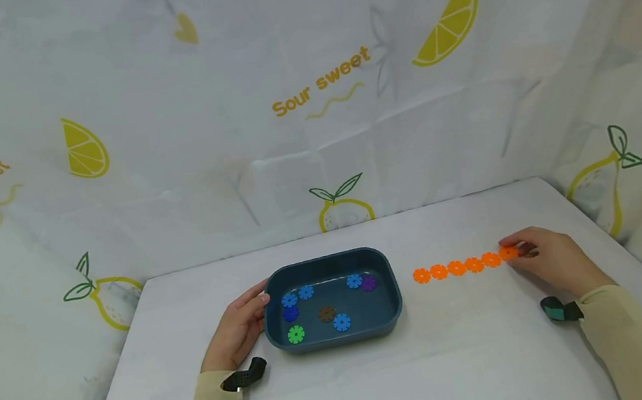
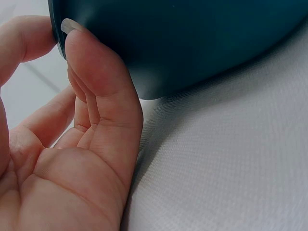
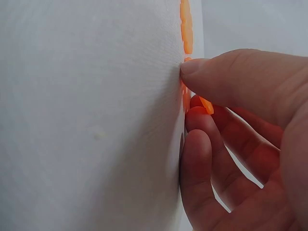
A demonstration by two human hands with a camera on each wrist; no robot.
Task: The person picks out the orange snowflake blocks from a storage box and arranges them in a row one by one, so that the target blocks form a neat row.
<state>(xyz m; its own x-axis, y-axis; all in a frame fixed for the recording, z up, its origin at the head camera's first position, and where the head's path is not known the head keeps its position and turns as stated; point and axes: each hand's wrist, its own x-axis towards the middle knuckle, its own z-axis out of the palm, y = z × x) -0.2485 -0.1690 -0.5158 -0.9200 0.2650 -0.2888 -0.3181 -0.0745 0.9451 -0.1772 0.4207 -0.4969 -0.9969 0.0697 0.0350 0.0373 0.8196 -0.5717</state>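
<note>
My left hand (image 1: 237, 331) grips the left end of a dark blue plastic tray (image 1: 344, 340), thumb at the rim. In the left wrist view the curled fingers bear against the tray's wall (image 2: 192, 43). At the right end of a straight row of orange notched discs (image 1: 456, 268), my right hand (image 1: 555, 263) pinches an orange notched disc (image 1: 508, 253) between thumb and fingers. The right wrist view has the thumb low at the table, with an orange piece (image 3: 206, 106) tilted between thumb and fingers, partly hidden.
Inside the tray lie several loose notched discs: light blue (image 1: 342, 322), dark blue (image 1: 291, 314), green (image 1: 296, 334), brown (image 1: 327, 314) and purple (image 1: 369, 282). The white table (image 1: 440, 378) ends at the back against a hanging lemon-print cloth (image 1: 201, 206).
</note>
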